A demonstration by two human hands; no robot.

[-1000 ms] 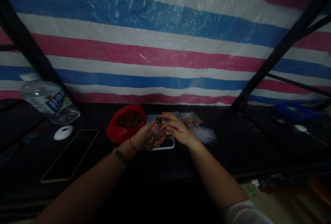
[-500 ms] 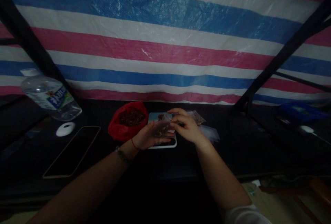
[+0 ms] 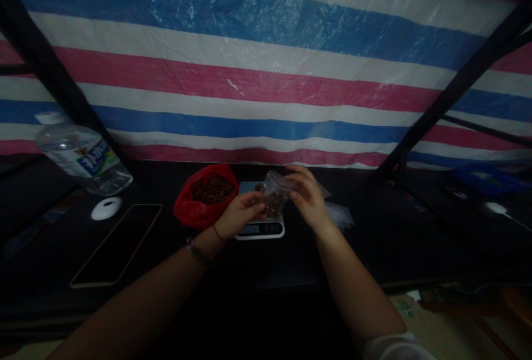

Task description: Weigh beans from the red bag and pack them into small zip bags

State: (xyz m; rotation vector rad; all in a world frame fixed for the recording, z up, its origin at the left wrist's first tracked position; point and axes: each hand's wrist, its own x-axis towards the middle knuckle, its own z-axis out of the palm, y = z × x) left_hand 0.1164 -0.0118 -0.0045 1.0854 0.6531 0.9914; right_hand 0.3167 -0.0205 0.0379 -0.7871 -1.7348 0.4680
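Observation:
A clear zip-lock bag (image 3: 274, 199) with brownish dried bits in its lower part is held above a white digital kitchen scale (image 3: 272, 231). My left hand (image 3: 241, 213) grips the bag's lower left side between thumb and fingers. At the bag's upper right edge, my right hand (image 3: 306, 196) pinches the plastic near its opening. Some dark bits lie on the scale's plate behind the bag. Just left of the scale stands a red plastic bag (image 3: 193, 216), open at the top, full of dark reddish-brown dried pieces (image 3: 213, 188).
Flat clear bags (image 3: 339, 214) lie right of my right hand, with a filled one (image 3: 322, 187) partly hidden behind it. On the left are a phone (image 3: 118, 246), a white mouse (image 3: 106, 208) and a large plastic bottle (image 3: 83, 152). A striped sheet (image 3: 266, 91) hangs behind.
The zip-lock bag has been turned from lying across my left palm to upright. My left fingers have closed on its side, and the scale's display now shows more fully.

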